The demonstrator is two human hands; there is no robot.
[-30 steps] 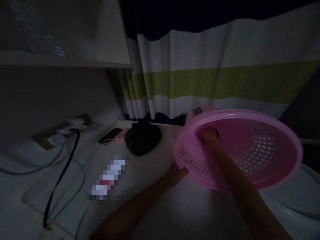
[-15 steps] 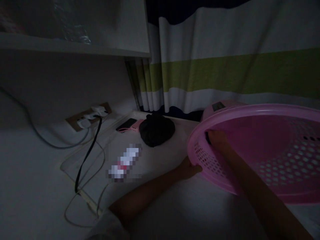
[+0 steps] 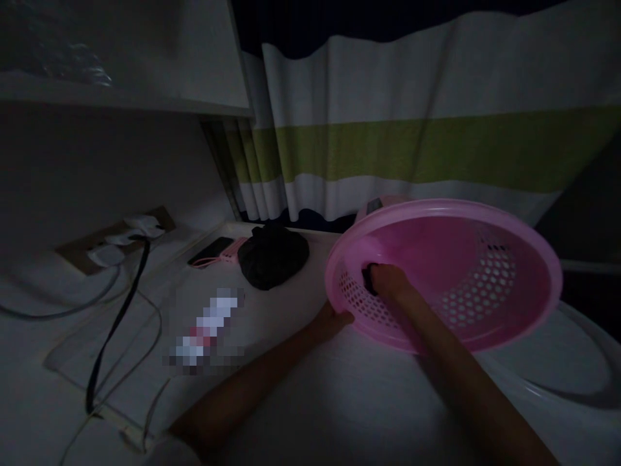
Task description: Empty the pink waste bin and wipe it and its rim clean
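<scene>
A pink plastic basket with round holes in its wall lies tilted on the white tabletop, its mouth facing me. My left hand grips the basket's lower left rim, thumb over the edge and the other fingers hidden behind it. Inside the basket, my right hand is closed on a small dark cloth against the left inner wall. The dim light leaves the exact kind of cloth unclear.
Left of the basket sit a black bag, a pink power bank, a dark phone and a blurred, lit phone. Cables run from a wall socket. A striped curtain hangs behind; a white round lid-like thing stands at right.
The view has turned right, so everything appears further left. My right hand has moved slightly deeper along the basket's inner wall, still with the dark cloth. My left hand stays on the rim.
</scene>
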